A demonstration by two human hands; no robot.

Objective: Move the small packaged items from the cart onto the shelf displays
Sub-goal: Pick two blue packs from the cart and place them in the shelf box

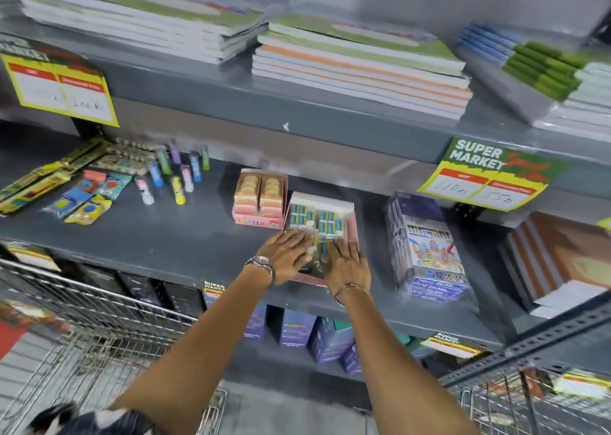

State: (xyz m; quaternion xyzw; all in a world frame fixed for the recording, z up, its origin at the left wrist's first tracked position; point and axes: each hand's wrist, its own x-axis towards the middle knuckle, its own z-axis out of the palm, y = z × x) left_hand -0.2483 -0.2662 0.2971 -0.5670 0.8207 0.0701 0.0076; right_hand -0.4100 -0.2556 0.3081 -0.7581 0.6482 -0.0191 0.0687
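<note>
Two flat hands, left hand (287, 255); right hand (347, 263); one eraser box (351, 233).

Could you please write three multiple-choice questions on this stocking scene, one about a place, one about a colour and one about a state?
1. Where does the display box of small blue-and-white packs sit?
A. On the top shelf
B. On the middle shelf, right of the pink eraser box
C. In the wire cart

2. What colour are the spines at the right end of the top shelf, beside the blue ones?
A. Green
B. Red
C. Black

3. What are the hands doing?
A. Hanging at the sides
B. Lifting a notebook
C. Resting with flat fingers on the display box

Answers:
1 B, it stands by the eraser box under the notebook stacks.
2 A, the green spines show clearly.
3 C, left hand and right hand lie on its near end.
</note>
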